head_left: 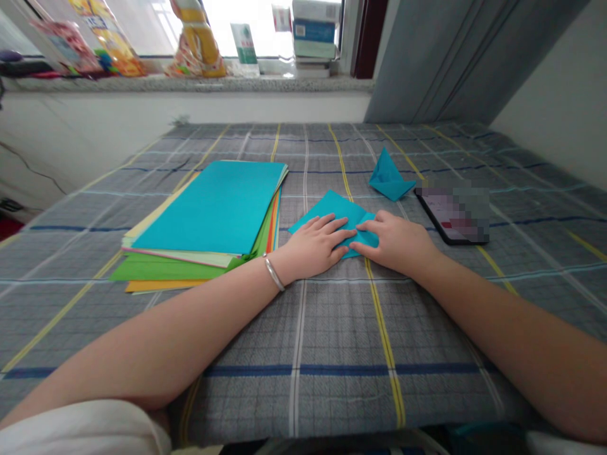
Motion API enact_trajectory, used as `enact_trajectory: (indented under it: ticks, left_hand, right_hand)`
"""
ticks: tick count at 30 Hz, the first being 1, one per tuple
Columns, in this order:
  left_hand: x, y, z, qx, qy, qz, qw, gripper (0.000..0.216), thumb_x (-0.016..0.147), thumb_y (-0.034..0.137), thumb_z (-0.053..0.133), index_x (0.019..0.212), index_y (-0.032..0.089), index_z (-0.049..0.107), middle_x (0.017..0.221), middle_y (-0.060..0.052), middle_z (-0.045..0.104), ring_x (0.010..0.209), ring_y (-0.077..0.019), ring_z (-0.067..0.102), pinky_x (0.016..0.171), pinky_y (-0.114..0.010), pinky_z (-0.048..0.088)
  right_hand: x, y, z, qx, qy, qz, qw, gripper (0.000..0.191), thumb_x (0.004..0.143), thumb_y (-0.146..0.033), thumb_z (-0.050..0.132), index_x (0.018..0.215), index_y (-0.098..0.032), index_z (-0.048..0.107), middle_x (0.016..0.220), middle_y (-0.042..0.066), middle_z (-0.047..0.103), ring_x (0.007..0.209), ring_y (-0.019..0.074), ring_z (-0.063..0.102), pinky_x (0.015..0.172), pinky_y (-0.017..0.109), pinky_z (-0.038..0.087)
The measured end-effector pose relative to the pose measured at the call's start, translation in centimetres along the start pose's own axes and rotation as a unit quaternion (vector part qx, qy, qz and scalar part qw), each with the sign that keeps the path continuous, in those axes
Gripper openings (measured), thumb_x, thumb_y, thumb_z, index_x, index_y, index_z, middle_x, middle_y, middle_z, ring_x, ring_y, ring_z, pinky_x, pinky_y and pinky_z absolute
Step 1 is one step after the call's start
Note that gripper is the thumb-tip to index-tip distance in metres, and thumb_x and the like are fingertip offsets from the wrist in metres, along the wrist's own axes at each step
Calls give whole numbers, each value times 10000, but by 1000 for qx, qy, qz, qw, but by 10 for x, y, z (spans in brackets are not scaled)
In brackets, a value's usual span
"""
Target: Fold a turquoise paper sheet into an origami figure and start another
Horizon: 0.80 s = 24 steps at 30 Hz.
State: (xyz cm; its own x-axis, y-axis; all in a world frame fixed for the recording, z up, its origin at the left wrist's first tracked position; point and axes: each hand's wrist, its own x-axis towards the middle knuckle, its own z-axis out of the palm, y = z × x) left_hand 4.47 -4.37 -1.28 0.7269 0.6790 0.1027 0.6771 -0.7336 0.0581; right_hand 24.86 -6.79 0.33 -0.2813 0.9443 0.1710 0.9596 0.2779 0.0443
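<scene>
A teal sheet of paper lies partly folded on the grey plaid cloth. My left hand rests flat on its near left part, fingers stretched out and pressing down, a silver bangle on the wrist. My right hand lies on the paper's right side, fingers together, pressing a fold beside the left fingertips. Neither hand lifts the paper.
A stack of coloured paper, teal on top, lies to the left. A finished teal folded shape sits behind the hands, and a phone lies to the right. Bags and boxes stand on the windowsill.
</scene>
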Motion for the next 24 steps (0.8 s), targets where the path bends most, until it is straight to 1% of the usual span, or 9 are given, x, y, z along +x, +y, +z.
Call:
enact_trajectory:
  ticks: [3,7,12,17,21,24]
  left_hand:
    - [0,0,0,-6,-4,0,1000,497,1024,470,361,1468,259,434,1572,-60,358,1475,-289,267,1205,-463,220]
    - [0,-1,-1,-7,-17,-1,1000,507,1026,481,351,1478,260,417,1581,-61,339,1483,-283,248,1208,-464,204]
    - [2,-5,-5,-13,-57,10,998,561,1011,515,378,1510,261,355,1609,-63,273,1499,-279,197,1214,-462,173]
    - [4,-8,-15,-36,-108,7,993,607,993,521,424,1532,268,302,1630,-67,204,1509,-308,138,1210,-475,162]
    - [3,-10,-23,-43,-152,0,987,659,978,506,457,1553,271,236,1642,-87,133,1510,-350,61,1200,-520,141]
    - [2,-14,-27,-55,-173,-5,983,719,960,478,485,1567,259,166,1646,-97,95,1513,-341,41,1202,-519,122]
  right_hand:
    - [0,-1,-2,-21,0,-16,1000,526,876,-666,452,1111,-269,705,1056,84,647,947,252,644,636,310,418]
    - [1,-1,-3,-24,-18,-7,1000,555,862,-691,455,1139,-280,704,1077,84,644,954,252,641,646,314,431]
    - [3,1,-5,-22,-39,5,999,647,788,-779,476,1193,-322,690,1117,69,643,915,258,653,632,325,445]
    - [5,0,-7,-24,-53,11,998,663,765,-785,504,1204,-324,690,1127,72,645,921,267,653,663,341,466]
    - [5,-1,-9,-20,-62,18,998,681,757,-792,505,1207,-317,693,1146,81,642,939,274,649,696,357,480]
    - [4,-1,-10,-16,-60,14,998,679,756,-791,507,1194,-308,700,1151,84,641,943,280,651,709,369,487]
